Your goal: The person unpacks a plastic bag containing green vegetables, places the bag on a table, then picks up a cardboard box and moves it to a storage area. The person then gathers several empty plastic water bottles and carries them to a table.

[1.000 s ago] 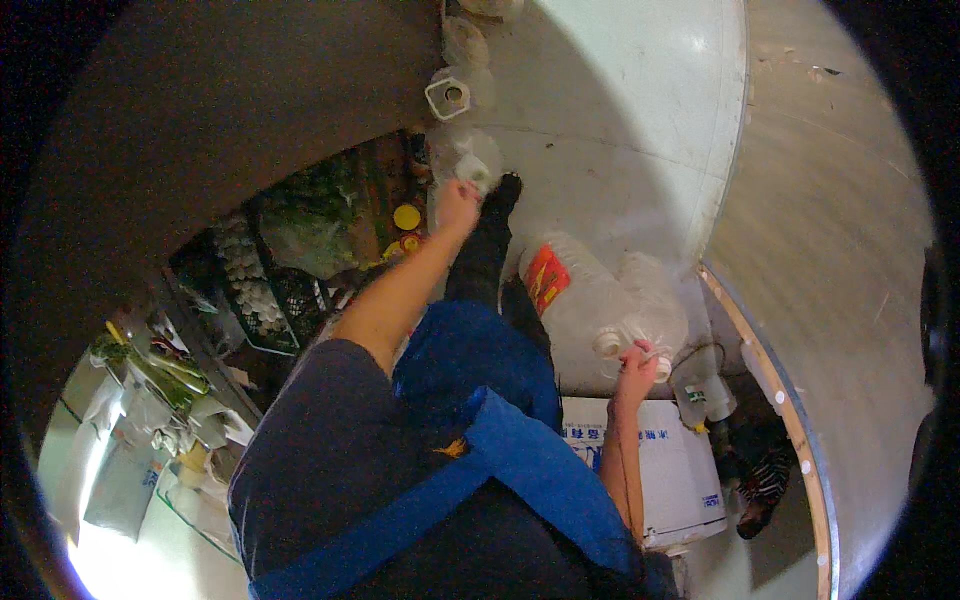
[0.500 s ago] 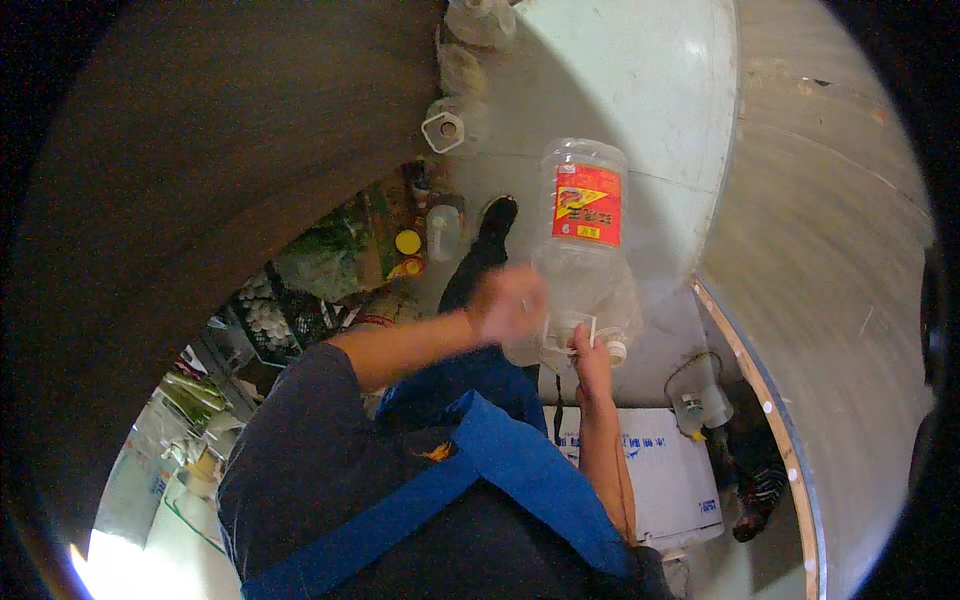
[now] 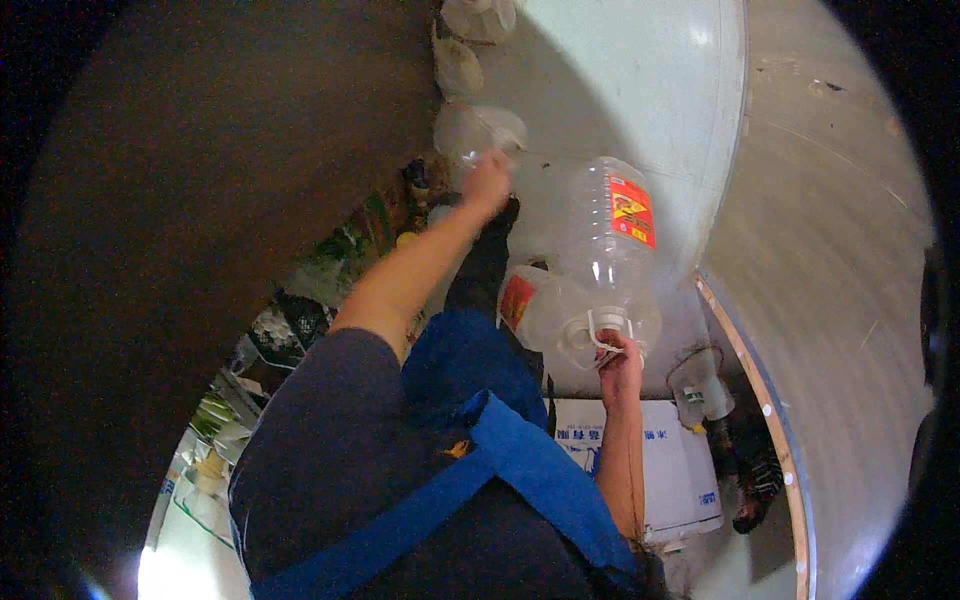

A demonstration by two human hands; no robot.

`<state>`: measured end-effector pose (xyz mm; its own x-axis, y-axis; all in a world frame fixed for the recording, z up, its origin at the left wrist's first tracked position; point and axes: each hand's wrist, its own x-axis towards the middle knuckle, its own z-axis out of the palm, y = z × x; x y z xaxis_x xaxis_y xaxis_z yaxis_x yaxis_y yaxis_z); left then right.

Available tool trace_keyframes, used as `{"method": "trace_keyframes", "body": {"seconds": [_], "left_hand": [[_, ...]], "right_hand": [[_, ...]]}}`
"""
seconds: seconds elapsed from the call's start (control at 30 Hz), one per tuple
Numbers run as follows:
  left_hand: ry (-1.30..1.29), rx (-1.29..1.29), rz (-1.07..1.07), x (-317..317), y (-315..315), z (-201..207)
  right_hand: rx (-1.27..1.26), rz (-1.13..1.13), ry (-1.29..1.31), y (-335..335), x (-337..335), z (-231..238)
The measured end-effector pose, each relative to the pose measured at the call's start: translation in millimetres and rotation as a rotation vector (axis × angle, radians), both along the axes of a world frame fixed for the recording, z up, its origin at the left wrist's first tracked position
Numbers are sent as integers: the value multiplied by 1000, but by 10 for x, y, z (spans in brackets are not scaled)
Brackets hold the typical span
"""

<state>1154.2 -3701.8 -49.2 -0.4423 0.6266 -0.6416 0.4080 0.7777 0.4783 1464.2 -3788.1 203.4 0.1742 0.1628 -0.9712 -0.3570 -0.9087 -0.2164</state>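
My right hand (image 3: pixel 621 368) is closed round the white handles of clear plastic jugs. One, an upper jug (image 3: pixel 598 225) with a red and yellow label, points away from me. Another jug (image 3: pixel 550 312) lies against it on the left, with a red label at its side. My left arm is stretched forward. The left hand (image 3: pixel 488 182), slightly blurred, is closed at the neck end of a third clear jug (image 3: pixel 462 130), which lies tilted by the dark panel. Its exact grip on the handle is hard to make out.
More clear containers (image 3: pixel 478 18) line the dark panel (image 3: pixel 250 130) at the far left. A white carton (image 3: pixel 682 470) stands near my right forearm, with a small clear bottle (image 3: pixel 690 400) beside it. A wood-edged board (image 3: pixel 745 370) runs along the right. My shoe and leg are below the left hand.
My left hand has moved forward from beside the held jugs to the jug by the panel, which has tipped and turned. My right hand and its jugs have shifted slightly right.
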Motion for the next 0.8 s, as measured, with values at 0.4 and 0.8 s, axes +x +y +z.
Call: {"method": "trace_keyframes", "body": {"seconds": [0.4,0.8], "left_hand": [[-383,391,-923,1370,184,2257],[-367,955,-1247,1014,1283,2761]], "right_hand": [[132,-167,220,815,-120,-124],[300,-645,139,2293,36,-245]]}}
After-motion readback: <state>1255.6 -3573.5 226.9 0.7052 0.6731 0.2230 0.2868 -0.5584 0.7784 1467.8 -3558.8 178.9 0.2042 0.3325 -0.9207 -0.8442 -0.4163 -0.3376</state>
